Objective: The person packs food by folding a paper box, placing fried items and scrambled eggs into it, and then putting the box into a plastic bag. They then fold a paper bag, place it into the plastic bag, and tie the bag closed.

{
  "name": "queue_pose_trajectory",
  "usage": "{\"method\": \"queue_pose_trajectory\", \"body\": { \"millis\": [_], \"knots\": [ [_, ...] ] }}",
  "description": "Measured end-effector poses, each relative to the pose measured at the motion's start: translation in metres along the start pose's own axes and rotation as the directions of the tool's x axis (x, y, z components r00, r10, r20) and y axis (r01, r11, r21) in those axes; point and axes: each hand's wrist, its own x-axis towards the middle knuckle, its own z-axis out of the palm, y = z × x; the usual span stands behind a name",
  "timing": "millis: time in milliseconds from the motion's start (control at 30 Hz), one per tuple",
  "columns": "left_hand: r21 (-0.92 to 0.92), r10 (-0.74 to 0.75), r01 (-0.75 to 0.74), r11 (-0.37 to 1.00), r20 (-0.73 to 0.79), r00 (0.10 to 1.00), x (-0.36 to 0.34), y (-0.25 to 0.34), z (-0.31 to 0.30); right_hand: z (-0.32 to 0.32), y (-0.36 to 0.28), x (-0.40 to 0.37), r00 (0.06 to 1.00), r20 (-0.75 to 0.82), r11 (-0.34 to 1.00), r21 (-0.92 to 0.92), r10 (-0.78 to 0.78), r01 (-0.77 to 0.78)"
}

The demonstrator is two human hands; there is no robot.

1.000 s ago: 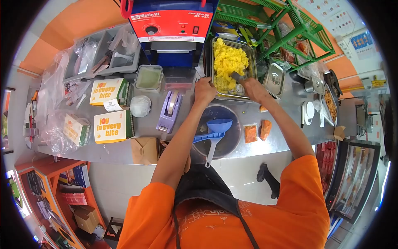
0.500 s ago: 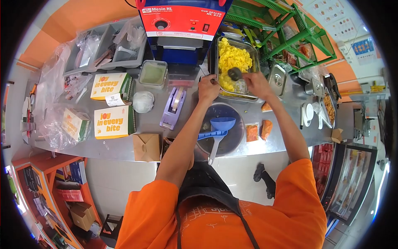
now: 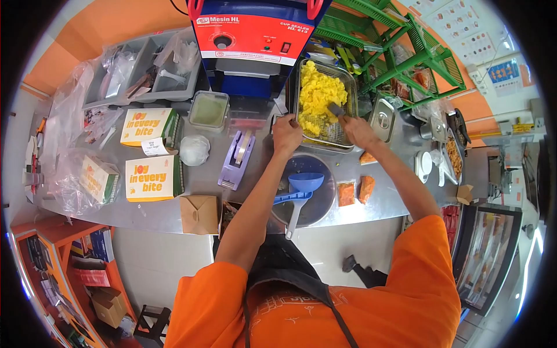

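A metal tray (image 3: 351,93) with mesh-like sides holds a heap of yellow scrambled egg (image 3: 320,93). At its near left corner is my left hand (image 3: 287,134), its fingers closed on the tray's edge. My right hand (image 3: 360,132) is closed around the handle of a dark spoon (image 3: 335,109), whose head touches the right side of the egg. Just below the tray stands a round metal bowl (image 3: 322,211) with a blue ladle (image 3: 306,181) and a pale-handled utensil (image 3: 295,217) in it. Orange packets (image 3: 346,194) lie to the right of the bowl.
A cup sealer (image 3: 246,37) stands behind the counter's middle. To the left are printed food boxes (image 3: 154,177), a purple tape dispenser (image 3: 235,162) and a lidded tub (image 3: 209,110). Green racks (image 3: 429,64) rise at the back right. Another person's leg (image 3: 365,272) shows beyond the counter's near edge.
The spoon in my right hand has turned from showing its round bowl to edge-on, moving slightly right and down against the egg. The view has shifted a little. The other person's foot has moved.
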Motion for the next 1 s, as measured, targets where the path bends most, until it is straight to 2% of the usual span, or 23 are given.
{"method": "queue_pose_trajectory", "body": {
  "millis": [67,167,300,433,533,567,633,733,867,967,1000],
  "knots": [
    [-0.025,0.006,-0.005,1.000,0.015,1.000,0.002,-0.001,-0.003,-0.005,-0.014,-0.009,1.000,0.002,0.998,0.067,-0.001,0.001],
    [0.042,0.086,-0.084,0.996,-0.043,0.995,0.015,-0.027,0.006,-0.005,-0.038,-0.018,0.999,-0.017,0.967,0.253,0.048,-0.042],
    [-0.100,-0.037,0.041,0.994,0.041,0.998,-0.013,0.010,0.001,-0.024,-0.080,-0.007,0.966,-0.186,0.851,0.522,0.183,-0.060],
    [-0.137,-0.045,0.056,0.989,0.082,0.996,-0.016,0.015,-0.001,-0.025,-0.083,0.013,0.936,-0.068,0.685,0.700,0.346,-0.202],
    [-0.140,-0.043,0.052,0.989,0.070,0.997,-0.014,0.010,-0.002,-0.024,-0.075,0.017,0.885,0.219,0.282,0.893,0.412,-0.352],
    [-0.146,-0.045,0.054,0.988,0.063,0.997,-0.012,0.009,-0.003,-0.024,-0.073,0.018,0.877,0.246,0.162,0.928,0.413,-0.337],
    [-0.141,-0.041,0.049,0.989,0.064,0.997,-0.014,0.014,-0.005,-0.025,-0.069,0.016,0.862,0.303,-0.082,0.952,0.405,-0.296],
    [-0.162,-0.073,0.089,0.983,0.102,0.992,-0.014,0.015,-0.007,-0.008,-0.057,0.014,0.850,0.357,-0.297,0.921,0.387,-0.251],
    [-0.121,-0.091,0.113,0.986,0.171,0.981,-0.013,0.012,-0.013,0.002,-0.054,0.008,0.845,0.341,-0.391,0.904,0.411,-0.175],
    [0.167,0.062,-0.076,0.983,0.089,0.994,-0.006,-0.004,-0.020,0.007,-0.046,-0.001,0.835,0.294,-0.391,0.915,0.466,-0.104],
    [0.266,0.171,-0.192,0.945,0.101,0.980,-0.030,0.033,-0.037,0.011,-0.044,-0.005,0.830,0.268,-0.373,0.924,0.489,-0.079]
  ]
}}
